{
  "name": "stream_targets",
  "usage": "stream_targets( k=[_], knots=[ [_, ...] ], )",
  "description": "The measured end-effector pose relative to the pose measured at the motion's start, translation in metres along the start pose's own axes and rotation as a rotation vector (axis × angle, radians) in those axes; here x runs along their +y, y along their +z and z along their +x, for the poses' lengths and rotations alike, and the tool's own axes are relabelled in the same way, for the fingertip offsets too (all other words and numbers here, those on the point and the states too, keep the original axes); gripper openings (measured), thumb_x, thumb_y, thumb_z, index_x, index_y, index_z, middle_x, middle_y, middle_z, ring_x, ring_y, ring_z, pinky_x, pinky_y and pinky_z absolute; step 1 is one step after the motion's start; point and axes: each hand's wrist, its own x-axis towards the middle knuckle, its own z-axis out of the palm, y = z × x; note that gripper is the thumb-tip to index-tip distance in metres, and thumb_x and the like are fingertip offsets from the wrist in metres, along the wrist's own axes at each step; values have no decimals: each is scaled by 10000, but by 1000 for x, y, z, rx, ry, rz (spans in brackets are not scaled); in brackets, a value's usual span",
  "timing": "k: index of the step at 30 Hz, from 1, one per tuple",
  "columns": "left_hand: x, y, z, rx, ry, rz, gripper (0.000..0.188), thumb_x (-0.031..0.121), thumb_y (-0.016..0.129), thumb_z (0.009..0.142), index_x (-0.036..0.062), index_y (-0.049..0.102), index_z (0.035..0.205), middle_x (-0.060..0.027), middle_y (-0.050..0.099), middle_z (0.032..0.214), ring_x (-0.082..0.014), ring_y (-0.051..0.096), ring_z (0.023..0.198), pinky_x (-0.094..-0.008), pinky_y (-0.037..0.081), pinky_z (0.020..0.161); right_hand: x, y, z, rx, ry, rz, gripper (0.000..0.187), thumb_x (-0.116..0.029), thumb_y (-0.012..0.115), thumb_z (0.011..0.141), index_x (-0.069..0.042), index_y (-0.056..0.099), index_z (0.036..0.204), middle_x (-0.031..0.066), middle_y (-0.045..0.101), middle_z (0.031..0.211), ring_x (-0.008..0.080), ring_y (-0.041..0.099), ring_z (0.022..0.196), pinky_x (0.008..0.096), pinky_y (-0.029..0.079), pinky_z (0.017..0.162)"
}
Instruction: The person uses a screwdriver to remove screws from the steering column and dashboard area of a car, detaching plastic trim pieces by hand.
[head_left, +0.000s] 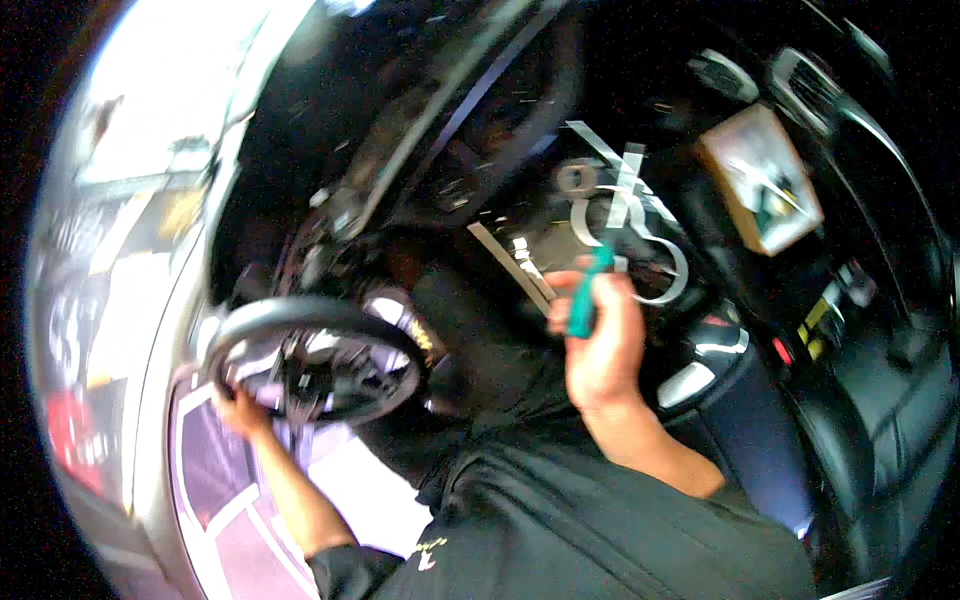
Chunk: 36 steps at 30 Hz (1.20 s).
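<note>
My left hand (240, 412) is closed round the lower left of a black steering wheel (318, 308), whose centre is open with bare parts showing. My right hand (608, 345) is raised over the centre console, its fingers wrapped round a teal-handled tool (592, 292). Motion blur hides the tool's exact kind. Just beyond that hand lies the silver double-ring cup holder trim (672, 268) of the console. A small beige ring (577, 178), like a tape roll, sits near it, beside crossed pale strips (627, 188).
An open cardboard box (745, 222) with loose items stands to the far right. Nearer are a red-buttoned seat belt buckle (782, 349) and a black leather seat (900, 400). The door side (150, 400) bounds the left. The dashboard area ahead is dark and blurred.
</note>
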Motion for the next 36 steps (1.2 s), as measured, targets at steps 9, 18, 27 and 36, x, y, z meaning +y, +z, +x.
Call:
stream_targets(
  k=[9, 18, 27, 36],
  knots=[
    [-39, -9, -23, 107, -149, -174, 403, 408, 753, 895, 26, 629, 925, -9, 557, 665, -107, 543, 550, -274, 442, 538, 19, -7, -6, 37, 55, -44, 364, -351, 498, 1016, -53, 521, 1224, 136, 689, 988, 134, 566, 686, 287, 449, 619],
    [-14, -6, -23, 77, -244, -315, 400, 363, 793, 875, 25, 652, 1036, -15, 625, 825, -92, 542, 737, -234, 449, 691, 52, -10, -2, -56, -239, -504, 364, -319, 466, 1039, -22, 536, 1236, 117, 693, 968, 119, 563, 703, 250, 437, 623],
    [-31, -5, -37, 112, -277, -321, 426, 389, 766, 897, 19, 647, 1069, -36, 634, 884, -127, 571, 822, -269, 460, 776, 104, 19, 9, -194, -253, -792, 300, -217, 541, 1042, -46, 465, 1277, 176, 637, 1292, 201, 632, 1020, 342, 503, 932],
    [-29, -1, -30, 244, -151, -262, 422, 390, 798, 870, 33, 664, 1052, -52, 678, 907, -126, 602, 835, -263, 477, 796, 119, 10, -14, -379, -47, -937, 487, -280, 549, 1032, 3, 353, 1377, 228, 605, 1319, 247, 632, 1080, 380, 486, 972]
  ],
)
